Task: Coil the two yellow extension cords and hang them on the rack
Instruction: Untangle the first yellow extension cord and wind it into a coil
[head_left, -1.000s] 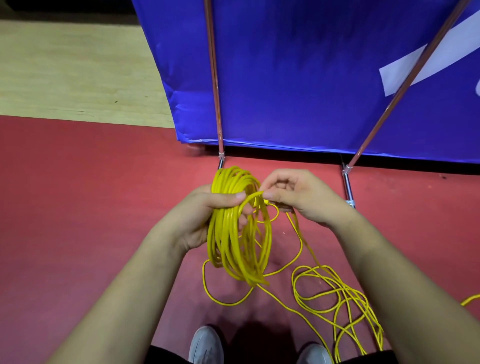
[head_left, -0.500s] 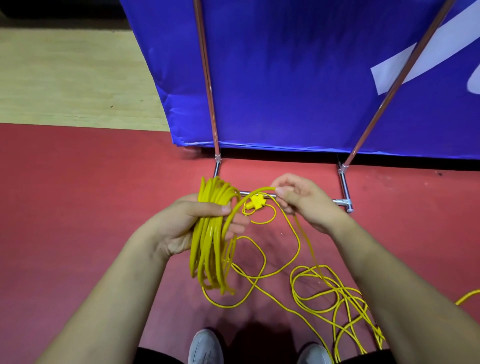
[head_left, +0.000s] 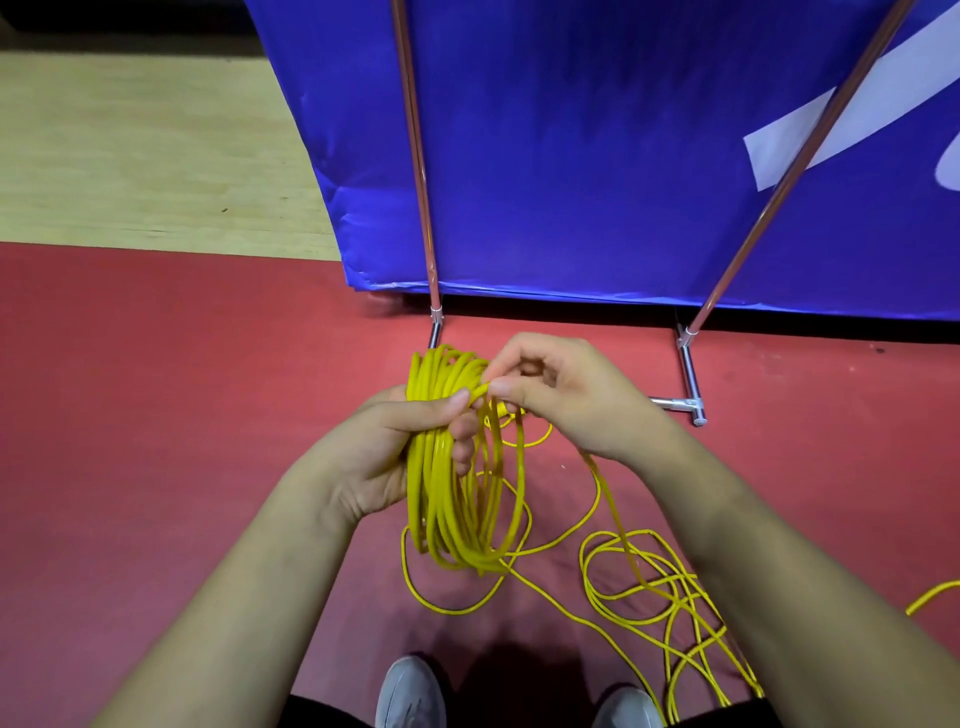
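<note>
A thick coil of yellow extension cord (head_left: 447, 499) hangs upright from my left hand (head_left: 395, 447), whose thumb and fingers are closed around its top. My right hand (head_left: 566, 395) pinches a strand of the same cord against the top of the coil, thumb tip next to my left thumb. From the coil, loose yellow cord (head_left: 644, 587) trails down to the red floor in tangled loops at the lower right. The rack (head_left: 423, 244) stands just beyond my hands, with two copper-coloured poles rising from silver feet.
A blue banner (head_left: 597, 156) hangs behind the rack poles. The rack's silver base tube (head_left: 691, 379) lies on the red floor (head_left: 156, 389) right of my hands. Pale wooden flooring (head_left: 145, 156) is at the far left. My grey shoes (head_left: 410, 691) show at the bottom edge.
My right hand has swung back left, bringing another loop of cord onto the coil's top. The coil hangs fuller; the yellow plug seen half a second ago is hidden.
</note>
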